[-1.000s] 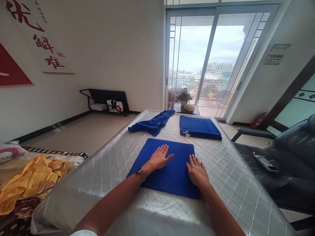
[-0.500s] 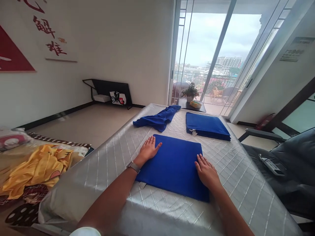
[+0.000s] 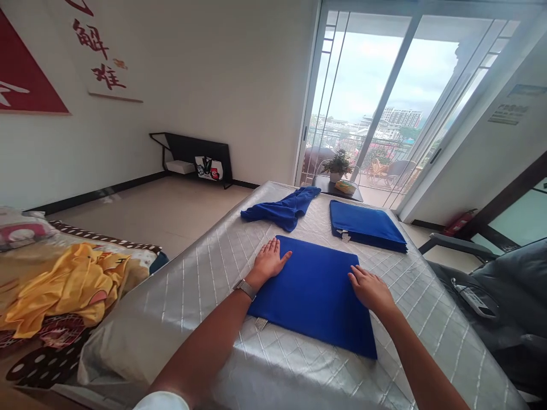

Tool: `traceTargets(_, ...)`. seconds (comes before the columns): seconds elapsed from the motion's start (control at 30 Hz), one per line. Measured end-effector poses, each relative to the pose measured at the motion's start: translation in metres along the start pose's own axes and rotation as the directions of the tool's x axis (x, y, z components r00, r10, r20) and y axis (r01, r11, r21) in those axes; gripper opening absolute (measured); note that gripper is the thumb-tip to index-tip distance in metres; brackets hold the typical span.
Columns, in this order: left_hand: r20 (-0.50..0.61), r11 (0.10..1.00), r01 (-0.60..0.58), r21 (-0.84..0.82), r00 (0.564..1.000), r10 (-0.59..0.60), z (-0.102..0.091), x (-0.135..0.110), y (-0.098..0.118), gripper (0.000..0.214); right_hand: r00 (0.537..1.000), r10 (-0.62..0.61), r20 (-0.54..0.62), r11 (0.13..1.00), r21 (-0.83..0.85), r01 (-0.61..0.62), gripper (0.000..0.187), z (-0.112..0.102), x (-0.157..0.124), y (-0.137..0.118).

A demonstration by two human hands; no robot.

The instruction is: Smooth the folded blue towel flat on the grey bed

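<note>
A flat blue square of folded cloth [image 3: 316, 293] lies on the silver quilted mattress [image 3: 200, 273], with a small white tag at its near left corner. My left hand [image 3: 270, 261] rests on its left edge, fingers laid flat and thumb spread. At the right edge, my right hand [image 3: 372, 289] touches the cloth with its fingers stretched over the border. Beyond it, to the right, sits a stack of folded blue cloths [image 3: 367, 225] with white tags. A crumpled blue cloth [image 3: 286, 209] lies farther off on the left.
Left of the mattress is a yellow cloth [image 3: 77, 285] on a heap of bedding. A dark armchair [image 3: 513, 279] holding a power strip [image 3: 474, 299] stands close on the right. Past the far edge, a small table carries a potted plant [image 3: 337, 165] before the glass doors.
The view has shifted slightly, so the mattress and cloths appear farther right. My right hand has slid a little toward the far right corner of the cloth; my left hand stays in place.
</note>
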State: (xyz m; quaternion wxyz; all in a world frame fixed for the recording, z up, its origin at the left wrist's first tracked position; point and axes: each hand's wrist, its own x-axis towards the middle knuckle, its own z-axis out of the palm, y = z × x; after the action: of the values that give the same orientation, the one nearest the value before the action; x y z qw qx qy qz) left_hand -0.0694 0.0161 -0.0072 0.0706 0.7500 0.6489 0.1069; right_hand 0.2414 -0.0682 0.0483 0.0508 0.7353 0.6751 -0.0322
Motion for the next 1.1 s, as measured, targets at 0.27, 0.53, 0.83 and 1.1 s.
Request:
traceTargets(0.27,-0.046,0.999,-0.047,-0.027,0.998,0.046,0.006,0.002,-0.007,0.091,0.990,0.103,-0.092,0.992,0.082,-0.096,0.065,0.025,0.048,-0.009)
traceTargets(0.53,-0.040,0.999,-0.047,0.008,0.998,0.047,0.004,0.002,-0.008,0.091,0.991,0.086,-0.101,0.989,0.131,-0.073,0.068,0.042,0.050,-0.002)
traceTargets(0.83,-0.092,0.998,-0.045,0.048,0.995,0.050,-0.008,-0.003,-0.004,0.081,0.989,0.099,-0.112,0.977,0.199,-0.075,0.067,0.037,0.045,-0.007)
traceTargets(1.1,0.002,0.885,-0.434,-0.169,0.898,0.441,-0.019,-0.025,0.089,0.062,0.988,0.103,-0.116,0.968,0.238,-0.073,0.066,0.035,0.044,-0.009)
